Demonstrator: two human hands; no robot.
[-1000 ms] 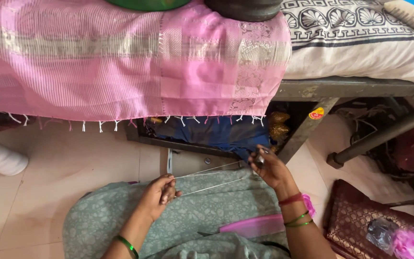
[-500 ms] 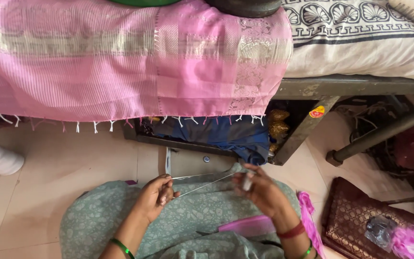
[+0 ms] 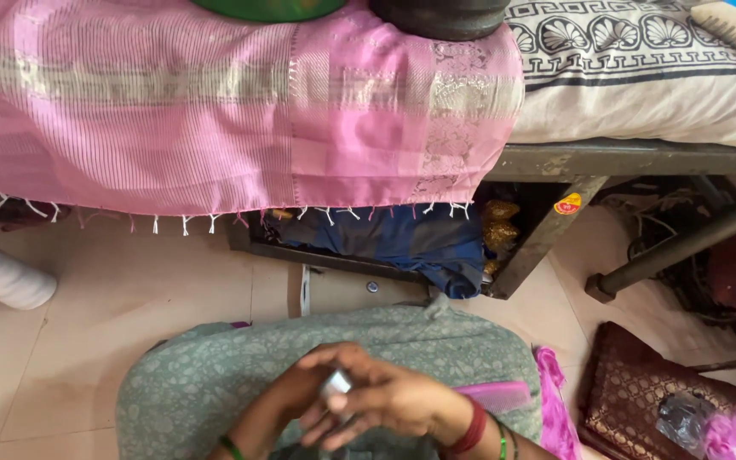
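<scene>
Your left hand (image 3: 296, 396) and right hand (image 3: 385, 400) meet over the grey-green patterned lap cloth (image 3: 215, 383), fingers closed narrowly together on a small silvery spool-like object (image 3: 336, 383). It appears light, rigid, smooth; pinch it at its sides

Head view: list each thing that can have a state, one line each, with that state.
Left hand: closed together with the right, over the lap.
Right hand: fingers curled on a small silvery object, too blurred to identify.
Pink cloth: draped over the bed edge, tassels hanging.
White thread spool: lying on its side on the floor.
Pink comb: lying on the lap.
Blue fabric: bunched under the bed.
</scene>
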